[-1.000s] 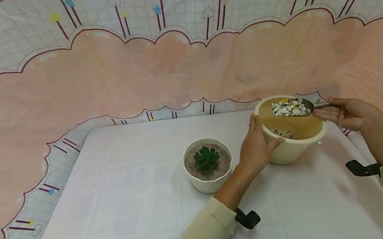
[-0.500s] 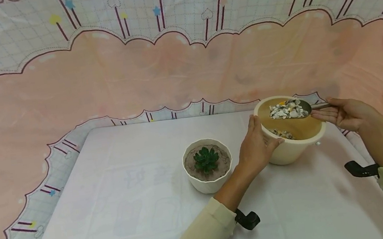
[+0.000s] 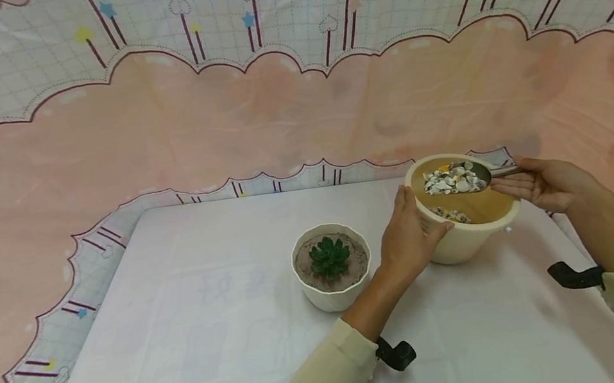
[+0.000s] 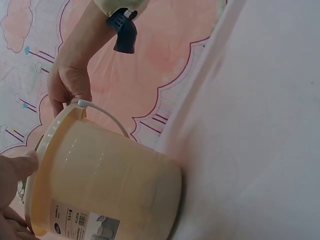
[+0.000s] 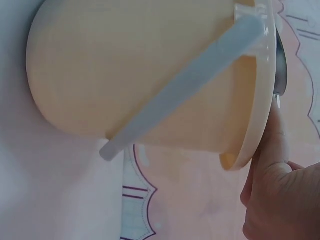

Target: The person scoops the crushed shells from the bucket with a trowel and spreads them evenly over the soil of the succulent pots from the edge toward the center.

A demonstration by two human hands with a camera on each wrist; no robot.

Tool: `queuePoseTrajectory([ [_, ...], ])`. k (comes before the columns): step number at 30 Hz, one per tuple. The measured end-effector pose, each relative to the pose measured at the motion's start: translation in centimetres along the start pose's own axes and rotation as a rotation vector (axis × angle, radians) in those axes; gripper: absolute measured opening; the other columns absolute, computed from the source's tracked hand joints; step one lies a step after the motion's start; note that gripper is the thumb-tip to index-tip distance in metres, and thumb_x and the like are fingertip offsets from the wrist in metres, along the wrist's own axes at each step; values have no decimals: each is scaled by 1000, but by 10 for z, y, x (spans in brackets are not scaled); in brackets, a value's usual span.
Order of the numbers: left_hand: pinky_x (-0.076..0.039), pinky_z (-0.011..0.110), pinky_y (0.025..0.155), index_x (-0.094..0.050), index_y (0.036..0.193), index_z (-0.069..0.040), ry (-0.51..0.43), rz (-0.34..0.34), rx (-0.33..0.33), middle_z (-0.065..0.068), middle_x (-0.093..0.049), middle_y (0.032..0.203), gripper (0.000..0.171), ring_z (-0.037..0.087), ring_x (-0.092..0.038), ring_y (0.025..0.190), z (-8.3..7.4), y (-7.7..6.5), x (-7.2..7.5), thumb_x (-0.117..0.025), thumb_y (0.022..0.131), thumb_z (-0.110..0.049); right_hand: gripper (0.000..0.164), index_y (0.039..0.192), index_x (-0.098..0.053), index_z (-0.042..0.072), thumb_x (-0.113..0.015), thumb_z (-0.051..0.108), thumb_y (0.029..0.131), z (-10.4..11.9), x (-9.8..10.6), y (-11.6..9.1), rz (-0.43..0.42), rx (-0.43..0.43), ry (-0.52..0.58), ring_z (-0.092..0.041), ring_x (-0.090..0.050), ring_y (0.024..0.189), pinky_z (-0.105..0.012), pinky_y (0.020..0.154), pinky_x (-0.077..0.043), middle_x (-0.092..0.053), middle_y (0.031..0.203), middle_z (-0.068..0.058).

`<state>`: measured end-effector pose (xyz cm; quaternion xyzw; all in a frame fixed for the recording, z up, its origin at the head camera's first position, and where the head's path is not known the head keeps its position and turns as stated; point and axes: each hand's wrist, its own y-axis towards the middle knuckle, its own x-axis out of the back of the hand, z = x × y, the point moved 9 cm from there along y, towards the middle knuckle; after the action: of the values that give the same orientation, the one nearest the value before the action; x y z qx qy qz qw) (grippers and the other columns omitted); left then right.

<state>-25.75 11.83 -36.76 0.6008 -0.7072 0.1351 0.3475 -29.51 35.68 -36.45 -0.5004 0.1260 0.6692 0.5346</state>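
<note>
In the head view, a cream plastic bucket [image 3: 460,247] stands upright at the table's back right. My left hand [image 3: 406,240] holds its near left rim, thumb over the front and fingers along the side. The right hand [image 3: 556,184] grips the handle of a metal scoop [image 3: 482,174]. Heaped in that scoop are pale stone-like chips [image 3: 451,180], a few of them yellow. It hovers over the bucket's mouth, roughly level. More chips [image 3: 452,215] lie at the bucket's bottom. The right wrist view shows only the scoop's edge [image 5: 281,65] beyond the rim.
A white faceted pot [image 3: 330,300] with a green succulent [image 3: 330,258] in grey soil stands left of the bucket, close to my left forearm. A pale bail handle [image 5: 185,85] hangs on the bucket's right side. Patterned cloth [image 3: 274,118] rises behind the white table [image 3: 183,311].
My right hand and the loaded scoop have drifted slightly left over the bucket. The left hand keeps its hold on the rim.
</note>
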Motion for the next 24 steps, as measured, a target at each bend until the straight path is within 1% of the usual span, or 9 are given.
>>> queuePoseTrajectory([
  [3, -48, 37, 109, -25, 165, 0, 20, -14, -5, 15, -29, 170, 100, 22, -42, 148, -1, -2, 1, -80, 94, -44, 53, 103, -66, -18, -29, 17, 116, -3, -1, -2, -17, 11, -15, -55, -71, 97, -60, 95, -53, -67, 104, -43],
  [7, -50, 38, 106, -24, 166, -3, 23, -22, -11, 15, -27, 170, 101, 23, -43, 147, -5, -7, 4, -81, 94, -45, 50, 101, -66, -13, -30, 19, 115, -7, -3, -4, -47, 37, -34, -54, -72, 96, -59, 93, -54, -68, 103, -42],
  [9, -51, 38, 105, -23, 166, -3, 41, -26, -14, 15, -26, 171, 103, 23, -43, 147, -8, -10, 7, -81, 93, -46, 48, 101, -66, -12, -31, 17, 115, -10, -5, -6, -40, 47, -33, -54, -72, 96, -59, 93, -54, -68, 103, -41],
  [14, -51, 38, 106, -21, 166, 1, 73, -41, -13, 17, -21, 172, 108, 24, -34, 153, -13, -18, 18, -81, 92, -49, 42, 103, -66, -9, -33, 14, 115, -20, -15, -9, -2, 61, -34, -54, -72, 98, -60, 92, -54, -68, 105, -41],
  [18, -48, 37, 109, -19, 166, 1, 56, -41, -14, 16, -17, 173, 109, 24, -25, 156, -12, -25, 24, -81, 92, -48, 40, 101, -64, -8, -33, 13, 116, -26, -21, -11, 27, 76, -43, -55, -71, 98, -60, 91, -55, -68, 105, -42],
  [22, -46, 38, 111, -20, 166, 1, 55, -57, -26, 15, -16, 174, 110, 24, -23, 157, -11, -31, 30, -82, 91, -49, 42, 102, -63, -10, -31, 13, 116, -33, -23, -14, 64, 75, -40, -55, -71, 99, -60, 91, -55, -67, 106, -43],
  [24, -44, 39, 113, -21, 166, 1, 61, -66, -36, 15, -17, 174, 108, 25, -22, 158, -11, -34, 34, -81, 92, -50, 41, 103, -63, -11, -32, 13, 116, -38, -25, -16, 89, 74, -42, -54, -71, 100, -59, 92, -55, -67, 107, -43],
])
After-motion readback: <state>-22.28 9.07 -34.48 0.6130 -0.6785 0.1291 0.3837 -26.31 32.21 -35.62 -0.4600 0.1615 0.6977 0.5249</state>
